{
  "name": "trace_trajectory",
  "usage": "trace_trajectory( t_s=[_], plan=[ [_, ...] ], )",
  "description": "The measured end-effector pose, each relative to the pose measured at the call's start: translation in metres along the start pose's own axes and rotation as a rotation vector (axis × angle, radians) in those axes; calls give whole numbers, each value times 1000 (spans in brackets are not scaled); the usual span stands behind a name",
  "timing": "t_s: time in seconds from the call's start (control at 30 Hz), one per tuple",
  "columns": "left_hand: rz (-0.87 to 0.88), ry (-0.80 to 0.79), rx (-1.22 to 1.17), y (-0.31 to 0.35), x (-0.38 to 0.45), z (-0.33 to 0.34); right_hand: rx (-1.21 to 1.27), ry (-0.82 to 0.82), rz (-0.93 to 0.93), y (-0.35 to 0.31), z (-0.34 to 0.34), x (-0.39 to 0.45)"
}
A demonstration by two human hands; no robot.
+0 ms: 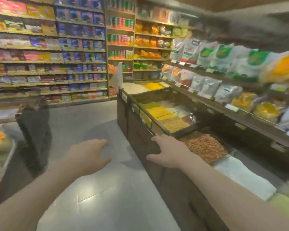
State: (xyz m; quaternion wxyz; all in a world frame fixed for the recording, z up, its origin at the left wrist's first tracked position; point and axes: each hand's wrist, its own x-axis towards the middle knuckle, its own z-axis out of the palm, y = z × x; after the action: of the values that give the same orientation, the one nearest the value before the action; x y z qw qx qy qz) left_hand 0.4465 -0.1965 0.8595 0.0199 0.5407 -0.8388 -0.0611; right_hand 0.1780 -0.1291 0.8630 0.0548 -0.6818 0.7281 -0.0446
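Beside the bulk-grain counter (177,189), both hands out, nothing picked up yet.

So the right grip (170,152) is spread open with relaxed fingers, right at the counter's front edge. It's too blurry to tell if it's actually touching. The bin of reddish-brown grain (205,149) sits just at its 2 o'clock, the tan grain bin (173,125) at 12 o'clock, and the yellow grain bin (160,112) is beyond that. The left grip (90,155) is at 9 o'clock from the right one, also open, fingers loosely curved over the floor (107,194) and holding nothing. My guess is this is the very start. Neither hand has a scoop or bag, so reaching in, scooping and bagging are all left to do.
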Motion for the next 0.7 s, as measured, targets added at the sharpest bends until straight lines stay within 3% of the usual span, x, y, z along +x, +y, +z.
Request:
trace_trajectory(
  t_s=[0.2, 0.4, 0.7],
  plan=[
    [333, -68, 18, 131, 73, 35, 111, 6, 327, 110, 19, -48],
    [638, -274, -45, 246, 138, 86, 164, -34, 666, 198, 47, -93],
    [1071, -384, 38, 403, 174, 171, 294, 23, 1125, 269, 88, -180]
  ],
)
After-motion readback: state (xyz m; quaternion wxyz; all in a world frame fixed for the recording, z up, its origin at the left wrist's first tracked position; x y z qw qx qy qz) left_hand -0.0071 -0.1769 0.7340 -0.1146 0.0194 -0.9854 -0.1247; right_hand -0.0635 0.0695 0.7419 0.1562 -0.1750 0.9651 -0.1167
